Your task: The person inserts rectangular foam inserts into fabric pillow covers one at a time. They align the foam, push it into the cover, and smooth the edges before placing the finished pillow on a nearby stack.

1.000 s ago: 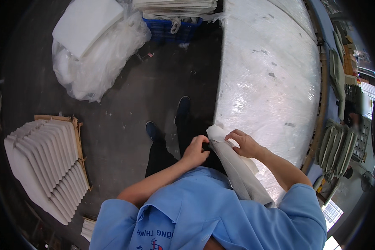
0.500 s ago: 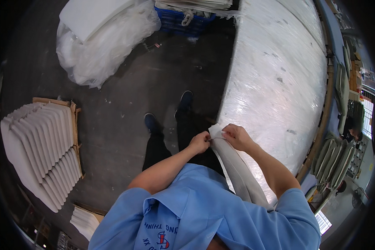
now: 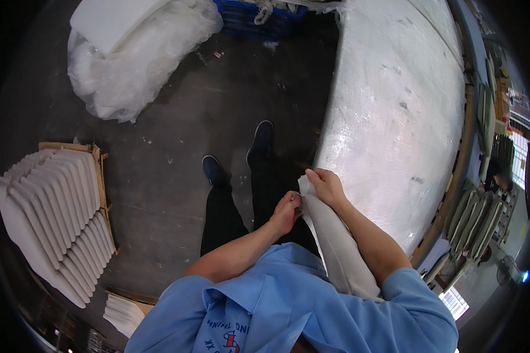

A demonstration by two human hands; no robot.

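Note:
A long grey fabric-covered cushion leans between my body and the plastic-wrapped table. Its far end points away from me, and a white piece shows there at the cover's edge; whether it is foam or lining I cannot tell. My left hand is closed on the cover's edge at the left of that end. On the other side, my right hand pinches the white piece and the cover near its tip. The cushion's near end rests against my shirt, beneath my right arm.
The plastic-wrapped table surface lies to my right. At left, several pale cushions stand in a row against a cardboard edge. A plastic-bagged white bundle and a blue crate lie ahead. Another person is at far right.
My left hand has moved slightly nearer to me, while my right hand has shifted up toward the tip. Less white shows between them, and the cushion's grey side is turned more into view.

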